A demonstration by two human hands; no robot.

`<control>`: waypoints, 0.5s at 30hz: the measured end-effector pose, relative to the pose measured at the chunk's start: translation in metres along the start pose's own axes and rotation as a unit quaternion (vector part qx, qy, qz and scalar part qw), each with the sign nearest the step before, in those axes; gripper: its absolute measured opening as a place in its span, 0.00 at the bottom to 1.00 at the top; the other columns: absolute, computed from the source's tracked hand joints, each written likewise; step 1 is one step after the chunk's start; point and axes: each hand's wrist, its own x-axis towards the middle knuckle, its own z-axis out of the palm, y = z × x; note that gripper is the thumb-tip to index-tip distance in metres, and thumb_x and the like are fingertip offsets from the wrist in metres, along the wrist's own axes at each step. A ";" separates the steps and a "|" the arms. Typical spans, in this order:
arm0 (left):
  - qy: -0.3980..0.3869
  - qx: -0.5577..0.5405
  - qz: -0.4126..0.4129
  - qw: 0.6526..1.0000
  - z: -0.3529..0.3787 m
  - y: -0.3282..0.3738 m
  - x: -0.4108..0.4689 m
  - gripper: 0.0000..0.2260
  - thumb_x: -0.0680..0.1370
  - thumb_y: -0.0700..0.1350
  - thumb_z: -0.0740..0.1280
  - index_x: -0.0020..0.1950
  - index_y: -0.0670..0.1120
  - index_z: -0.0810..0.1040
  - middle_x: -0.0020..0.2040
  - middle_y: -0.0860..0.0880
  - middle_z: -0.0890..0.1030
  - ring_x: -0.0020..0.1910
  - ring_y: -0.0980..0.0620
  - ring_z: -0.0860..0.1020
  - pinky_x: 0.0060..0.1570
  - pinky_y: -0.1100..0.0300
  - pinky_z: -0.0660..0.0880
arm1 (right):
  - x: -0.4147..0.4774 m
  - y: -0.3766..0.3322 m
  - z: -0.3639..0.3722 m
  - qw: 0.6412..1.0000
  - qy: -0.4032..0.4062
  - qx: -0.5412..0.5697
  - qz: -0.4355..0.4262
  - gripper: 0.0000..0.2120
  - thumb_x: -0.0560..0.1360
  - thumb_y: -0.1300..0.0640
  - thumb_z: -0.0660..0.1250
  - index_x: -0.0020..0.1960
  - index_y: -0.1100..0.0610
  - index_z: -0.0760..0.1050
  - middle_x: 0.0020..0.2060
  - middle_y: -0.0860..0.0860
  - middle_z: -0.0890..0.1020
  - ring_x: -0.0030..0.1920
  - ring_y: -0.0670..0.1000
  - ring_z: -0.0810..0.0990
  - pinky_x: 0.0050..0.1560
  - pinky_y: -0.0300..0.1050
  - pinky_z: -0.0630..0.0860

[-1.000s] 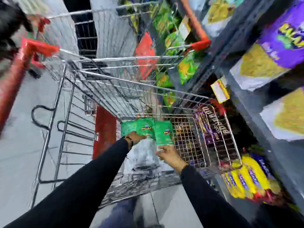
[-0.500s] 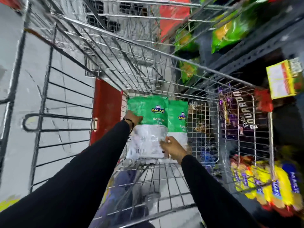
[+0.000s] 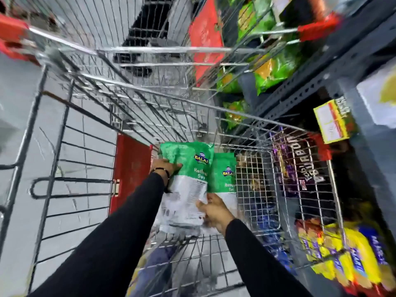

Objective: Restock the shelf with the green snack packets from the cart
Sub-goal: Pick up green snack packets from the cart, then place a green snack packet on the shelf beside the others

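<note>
Green snack packet [image 3: 188, 166], green top half, white lower half, "BALAJI" logo near top; held upright inside the wire cart [image 3: 304, 189], against its left inner side. Second green packet [image 3: 225, 174] just behind and to the right, partly overlapped by the first, same print, touching it along one edge. Whether the second is gripped as well: cannot tell.

Left hand [image 3: 166, 167] flat on the front packet's left edge at the green part, fingers stretched across the face, thumb hidden behind. Dark band at the wrist. Right hand [image 3: 214, 211] at the packet's lower right corner, fingers curled and closed on the white part, pinching it. Both arms in black sleeves [image 3: 120, 243], reaching down into the cart from the near side.

Red panel [image 3: 131, 172] on the cart's left wall, just beside the left hand. Cart floor a fine wire grid, grey tiled floor [image 3: 19, 211] visible through it and to the left. Red handle ends [image 3: 12, 35] at upper left.

Right of cart: dark metal shelf [image 3: 321, 71], close alongside. Purple packets [image 3: 300, 163] seen through the cart's right wall; yellow and blue packets [image 3: 347, 258] lower right; green and orange bags [image 3: 276, 69] higher up. Yellow price tag [image 3: 332, 121] on the shelf edge. Edges of view blurred.
</note>
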 end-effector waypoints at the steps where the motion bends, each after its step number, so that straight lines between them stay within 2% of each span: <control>1: 0.000 0.008 0.005 1.000 -0.005 0.005 -0.004 0.29 0.66 0.47 0.75 0.62 0.35 0.73 0.63 0.42 0.77 0.61 0.46 0.76 0.62 0.56 0.73 | -0.005 -0.002 -0.001 1.000 0.002 0.006 -0.016 0.11 0.74 0.59 0.65 0.55 0.56 0.68 0.46 0.49 0.78 0.31 0.47 0.74 0.27 0.38 0.69; 3: -0.019 0.010 0.038 0.999 -0.012 0.024 -0.018 0.23 0.66 0.46 0.76 0.55 0.36 0.77 0.56 0.45 0.79 0.51 0.53 0.80 0.54 0.61 0.76 | -0.026 -0.009 -0.009 0.998 0.001 0.026 -0.059 0.07 0.74 0.60 0.66 0.48 0.53 0.69 0.39 0.46 0.77 0.35 0.46 0.76 0.31 0.38 0.69; 5: -0.054 -0.014 0.079 0.995 -0.016 0.044 -0.041 0.08 0.68 0.42 0.74 0.40 0.40 0.78 0.40 0.45 0.81 0.29 0.61 0.79 0.31 0.70 0.76 | -0.049 -0.012 -0.020 0.994 0.007 0.048 -0.097 0.08 0.73 0.62 0.66 0.50 0.55 0.70 0.41 0.49 0.78 0.40 0.49 0.77 0.35 0.40 0.71; 6: -0.065 -0.025 0.095 0.993 -0.017 0.053 -0.052 0.07 0.68 0.42 0.74 0.36 0.41 0.78 0.33 0.45 0.81 0.23 0.60 0.77 0.25 0.69 0.74 | -0.059 -0.013 -0.026 0.991 0.013 0.060 -0.116 0.10 0.73 0.63 0.67 0.53 0.57 0.70 0.43 0.51 0.78 0.43 0.51 0.77 0.37 0.41 0.73; 7: -0.080 -0.031 0.107 0.990 -0.020 0.062 -0.066 0.08 0.68 0.43 0.74 0.34 0.42 0.78 0.32 0.45 0.82 0.26 0.56 0.79 0.28 0.66 0.76 | -0.071 -0.012 -0.033 0.988 0.021 0.068 -0.133 0.12 0.72 0.63 0.67 0.54 0.58 0.70 0.43 0.51 0.78 0.45 0.52 0.77 0.40 0.43 0.75; 9: -0.105 -0.021 0.146 0.983 -0.012 0.077 -0.104 0.10 0.65 0.48 0.75 0.35 0.42 0.80 0.39 0.41 0.84 0.38 0.48 0.82 0.44 0.54 0.80 | -0.101 -0.003 -0.057 0.981 0.036 0.085 -0.171 0.12 0.71 0.63 0.69 0.52 0.56 0.69 0.42 0.49 0.79 0.46 0.52 0.79 0.51 0.51 0.77; 10: -0.118 -0.026 0.165 0.979 -0.008 0.083 -0.125 0.10 0.64 0.49 0.76 0.35 0.44 0.80 0.39 0.42 0.85 0.37 0.48 0.81 0.46 0.53 0.79 | -0.113 0.002 -0.068 0.976 0.038 0.099 -0.190 0.13 0.71 0.63 0.69 0.50 0.54 0.69 0.42 0.48 0.80 0.45 0.51 0.79 0.54 0.52 0.77; 12: -0.162 -0.033 0.215 0.962 0.006 0.097 -0.174 0.09 0.65 0.49 0.75 0.35 0.46 0.78 0.29 0.50 0.83 0.31 0.50 0.78 0.36 0.61 0.77 | -0.137 0.018 -0.090 0.960 0.062 0.130 -0.241 0.13 0.70 0.64 0.70 0.47 0.53 0.69 0.45 0.52 0.82 0.45 0.51 0.80 0.53 0.50 0.77; 13: -0.190 -0.017 0.241 0.952 0.017 0.103 -0.200 0.10 0.65 0.50 0.74 0.35 0.45 0.77 0.27 0.51 0.80 0.31 0.50 0.75 0.32 0.62 0.72 | -0.151 0.029 -0.104 0.947 0.088 0.147 -0.272 0.14 0.68 0.63 0.72 0.47 0.53 0.69 0.47 0.54 0.82 0.46 0.52 0.80 0.53 0.50 0.77; 15: -0.253 -0.012 0.279 0.926 0.041 0.111 -0.246 0.17 0.64 0.55 0.75 0.40 0.42 0.78 0.35 0.44 0.75 0.37 0.50 0.70 0.33 0.62 0.63 | -0.176 0.051 -0.131 0.918 0.134 0.189 -0.322 0.18 0.64 0.60 0.75 0.49 0.53 0.71 0.48 0.54 0.83 0.48 0.53 0.81 0.54 0.51 0.77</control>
